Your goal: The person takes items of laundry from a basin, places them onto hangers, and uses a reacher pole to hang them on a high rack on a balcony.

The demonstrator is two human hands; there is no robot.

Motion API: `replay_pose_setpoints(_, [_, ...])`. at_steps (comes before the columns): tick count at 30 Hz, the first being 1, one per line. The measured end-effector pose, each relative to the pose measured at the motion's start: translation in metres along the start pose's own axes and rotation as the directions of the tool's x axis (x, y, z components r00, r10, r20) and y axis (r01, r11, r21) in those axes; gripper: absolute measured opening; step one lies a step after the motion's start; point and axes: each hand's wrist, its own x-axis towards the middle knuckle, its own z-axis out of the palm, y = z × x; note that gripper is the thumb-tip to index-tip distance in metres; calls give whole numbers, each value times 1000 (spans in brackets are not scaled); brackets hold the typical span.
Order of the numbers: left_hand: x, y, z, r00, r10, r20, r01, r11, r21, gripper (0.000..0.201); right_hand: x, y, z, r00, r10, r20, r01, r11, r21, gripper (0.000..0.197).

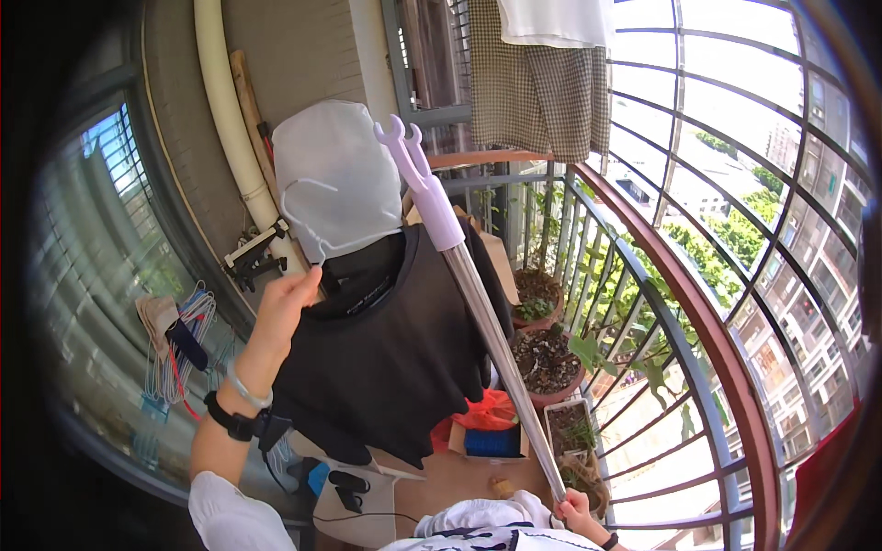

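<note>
A black T-shirt (367, 354) hangs spread out in front of me, its round neckline toward the top. A thin white clothes hanger (344, 248) shows at the neckline, its curved hook pointing up and left. With fingers pinched, my left hand (287, 303) grips the hanger beside the collar; the exact contact point is partly hidden. My right hand (579, 514), low at the right, is closed round the lower end of a metal clothes pole (501, 340). The pole slants up to the left, and its lilac forked head (418, 179) stands apart from the hanger, right of it.
Behind the hanger is a whitish covered object (335, 147). Potted plants (547, 363) line the balcony railing (680, 335) on the right. Checked cloth (542, 101) hangs at the top. A box with a red bag (487, 418) and a stool (367, 505) stand below; glass doors are left.
</note>
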Motion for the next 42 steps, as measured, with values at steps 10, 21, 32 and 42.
replay_pose_setpoints(10, [99,85,3,990,142,0,-141,980,140,48,57,3,11,996,64,56,-68,996,59,26])
replay_pose_setpoints(21, [150,129,8,976,212,45,-217,962,164,48,140,-26,39,990,79,118,-101,975,196,26])
replay_pose_setpoints(32, [136,191,41,328,916,229,-448,-63,892,49,250,-79,95,970,-193,147,122,911,393,31])
replay_pose_setpoints(42, [24,130,7,595,708,381,-643,135,754,68,355,-374,42,872,-487,-55,490,868,83,44])
